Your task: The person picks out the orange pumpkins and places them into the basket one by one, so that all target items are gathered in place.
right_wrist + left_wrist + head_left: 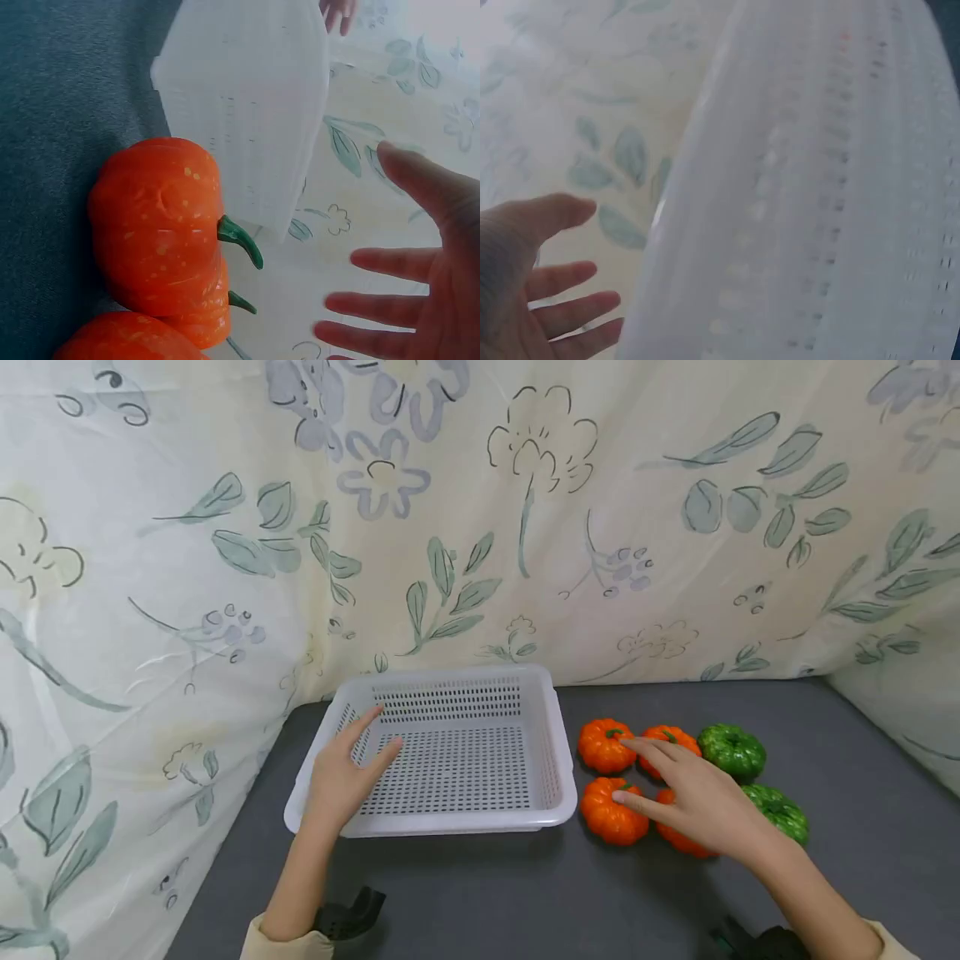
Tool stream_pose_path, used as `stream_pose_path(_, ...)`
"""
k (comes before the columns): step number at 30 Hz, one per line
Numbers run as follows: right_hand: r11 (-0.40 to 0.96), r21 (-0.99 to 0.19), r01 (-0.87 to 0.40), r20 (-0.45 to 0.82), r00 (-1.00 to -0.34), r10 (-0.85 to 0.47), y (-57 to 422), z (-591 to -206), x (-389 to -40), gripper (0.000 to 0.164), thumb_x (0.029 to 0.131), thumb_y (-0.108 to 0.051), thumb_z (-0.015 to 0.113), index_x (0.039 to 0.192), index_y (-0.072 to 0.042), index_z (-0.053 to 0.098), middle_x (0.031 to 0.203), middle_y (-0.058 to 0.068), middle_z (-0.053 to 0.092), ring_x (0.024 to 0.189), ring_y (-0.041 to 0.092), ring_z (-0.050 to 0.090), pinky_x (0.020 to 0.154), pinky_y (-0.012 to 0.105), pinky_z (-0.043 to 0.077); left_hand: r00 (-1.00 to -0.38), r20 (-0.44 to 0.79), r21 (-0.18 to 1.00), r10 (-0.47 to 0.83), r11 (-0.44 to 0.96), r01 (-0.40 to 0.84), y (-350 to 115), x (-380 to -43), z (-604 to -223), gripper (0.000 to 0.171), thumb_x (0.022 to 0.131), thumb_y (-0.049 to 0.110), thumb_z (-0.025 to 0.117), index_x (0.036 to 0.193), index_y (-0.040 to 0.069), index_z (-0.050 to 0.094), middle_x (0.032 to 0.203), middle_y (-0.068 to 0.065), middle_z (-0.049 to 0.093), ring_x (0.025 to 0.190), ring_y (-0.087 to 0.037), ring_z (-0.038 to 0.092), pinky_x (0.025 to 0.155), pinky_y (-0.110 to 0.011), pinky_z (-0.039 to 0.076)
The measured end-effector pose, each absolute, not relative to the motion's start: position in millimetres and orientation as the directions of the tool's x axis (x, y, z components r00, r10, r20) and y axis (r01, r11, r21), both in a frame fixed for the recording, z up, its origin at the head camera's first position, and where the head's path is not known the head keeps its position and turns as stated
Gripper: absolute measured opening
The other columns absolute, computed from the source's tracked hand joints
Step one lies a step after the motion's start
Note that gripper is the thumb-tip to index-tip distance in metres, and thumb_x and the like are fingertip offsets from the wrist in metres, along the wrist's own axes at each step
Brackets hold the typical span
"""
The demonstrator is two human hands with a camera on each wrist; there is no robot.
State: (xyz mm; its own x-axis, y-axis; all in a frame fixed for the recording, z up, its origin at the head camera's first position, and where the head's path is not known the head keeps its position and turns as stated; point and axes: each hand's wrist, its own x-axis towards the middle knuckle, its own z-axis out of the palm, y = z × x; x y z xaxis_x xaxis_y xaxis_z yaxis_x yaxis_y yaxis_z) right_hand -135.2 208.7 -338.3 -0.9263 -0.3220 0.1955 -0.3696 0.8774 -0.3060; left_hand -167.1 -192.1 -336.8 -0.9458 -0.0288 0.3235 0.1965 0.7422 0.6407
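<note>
A white perforated plastic basket [450, 823] lies flat on the dark table. Over its left side hovers my left hand [337, 781], fingers spread and holding nothing; the left wrist view shows this hand [544, 277] beside the basket wall [697, 225]. To the right of the basket sit several small orange pumpkins [613, 814] with green stems. My right hand [693, 793] is above them, fingers extended, partly covering two. In the right wrist view, that hand [412, 292] is apart from the nearest orange pumpkin [161, 225].
Two green pumpkins, one farther back [732, 752] and one nearer [780, 814], lie right of the orange ones; my right hand and forearm partly hide the nearer one. Floral cloth [465, 527] hangs behind and along the sides of the dark table [480, 902].
</note>
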Motion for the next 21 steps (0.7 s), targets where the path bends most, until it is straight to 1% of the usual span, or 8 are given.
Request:
stream_pose_path(3, 0.875, -0.304, -0.377, 0.173, -0.925, -0.339, 207, -338, -134, 0.072, 0.08, -0.063, 0.055, 0.13, -0.011, 0.051, 0.127, 0.018, 0.051, 0.107, 0.033, 0.054, 0.075, 0.051, 0.049, -0.949, 0.294, 0.734, -0.118, 0.664, 0.145, -209, -165, -335, 0.056, 0.086, 0.04, 0.063, 0.135, 0.017, 0.048, 0.136, -0.009, 0.049, 0.126, -0.028, 0.043, 0.101, -0.051, 0.034)
stream_pose_path(4, 0.874, -0.299, -0.382, 0.166, -0.923, -0.347, 206, -338, -134, 0.072, 0.079, -0.063, 0.056, 0.129, -0.011, 0.051, 0.126, 0.019, 0.052, 0.105, 0.032, 0.055, 0.072, 0.049, 0.05, -0.947, 0.293, 0.751, -0.132, 0.645, 0.142, -214, -165, -335, 0.055, 0.086, 0.038, 0.063, 0.134, 0.015, 0.049, 0.135, -0.009, 0.05, 0.124, -0.027, 0.045, 0.101, -0.05, 0.035)
stream_pose_path(7, 0.874, -0.297, -0.385, 0.144, -0.923, -0.357, 207, -341, -136, 0.073, 0.078, -0.063, 0.058, 0.129, -0.01, 0.052, 0.126, 0.019, 0.052, 0.104, 0.032, 0.056, 0.07, 0.048, 0.051, -0.949, 0.278, 0.786, -0.148, 0.603, 0.136, -228, -165, -332, 0.054, 0.087, 0.036, 0.062, 0.134, 0.012, 0.049, 0.135, -0.008, 0.05, 0.124, -0.025, 0.046, 0.102, -0.046, 0.035)
stream_pose_path(9, 0.87, -0.299, -0.391, 0.139, -0.92, -0.366, 208, -343, -137, 0.073, 0.077, -0.063, 0.059, 0.128, -0.01, 0.053, 0.125, 0.019, 0.052, 0.104, 0.032, 0.055, 0.069, 0.047, 0.051, -0.957, 0.246, 0.802, -0.157, 0.587, 0.11, -236, -164, -330, 0.057, 0.087, 0.037, 0.063, 0.135, 0.011, 0.048, 0.136, -0.008, 0.049, 0.125, -0.025, 0.044, 0.103, -0.046, 0.034)
stream_pose_path(13, 0.852, -0.315, -0.418, 0.121, -0.908, -0.401, 210, -348, -140, 0.071, 0.076, -0.062, 0.06, 0.125, -0.011, 0.054, 0.121, 0.017, 0.054, 0.094, 0.026, 0.056, 0.063, 0.04, 0.05, -0.975, 0.16, 0.807, -0.157, 0.59, 0.037, -251, -162, -326, 0.064, 0.087, 0.041, 0.061, 0.138, 0.009, 0.041, 0.14, -0.011, 0.043, 0.13, -0.029, 0.038, 0.104, -0.049, 0.031)
stream_pose_path(16, 0.838, -0.329, -0.436, 0.114, -0.899, -0.423, 209, -351, -142, 0.07, 0.077, -0.062, 0.06, 0.125, -0.012, 0.054, 0.121, 0.017, 0.055, 0.094, 0.026, 0.056, 0.064, 0.04, 0.05, -0.982, 0.11, 0.81, -0.152, 0.587, 0.0, -262, -161, -324, 0.066, 0.088, 0.039, 0.061, 0.14, 0.007, 0.037, 0.143, -0.013, 0.038, 0.132, -0.031, 0.034, 0.105, -0.051, 0.029)
stream_pose_path(19, 0.821, -0.344, -0.455, 0.116, -0.889, -0.443, 207, -354, -142, 0.07, 0.077, -0.061, 0.06, 0.125, -0.011, 0.054, 0.121, 0.016, 0.055, 0.101, 0.029, 0.056, 0.07, 0.045, 0.051, -0.987, 0.065, 0.818, -0.147, 0.574, -0.032, -270, -161, -324, 0.066, 0.088, 0.035, 0.061, 0.141, 0.006, 0.035, 0.144, -0.013, 0.036, 0.133, -0.032, 0.032, 0.105, -0.053, 0.028)
stream_pose_path(21, 0.811, -0.357, -0.463, 0.112, -0.884, -0.455, 206, -356, -142, 0.071, 0.076, -0.061, 0.061, 0.126, -0.011, 0.054, 0.121, 0.016, 0.054, 0.103, 0.03, 0.055, 0.072, 0.046, 0.051, -0.989, 0.038, 0.821, -0.141, 0.568, -0.049, -274, -161, -326, 0.066, 0.088, 0.034, 0.061, 0.142, 0.006, 0.034, 0.145, -0.013, 0.035, 0.133, -0.032, 0.032, 0.105, -0.054, 0.027)
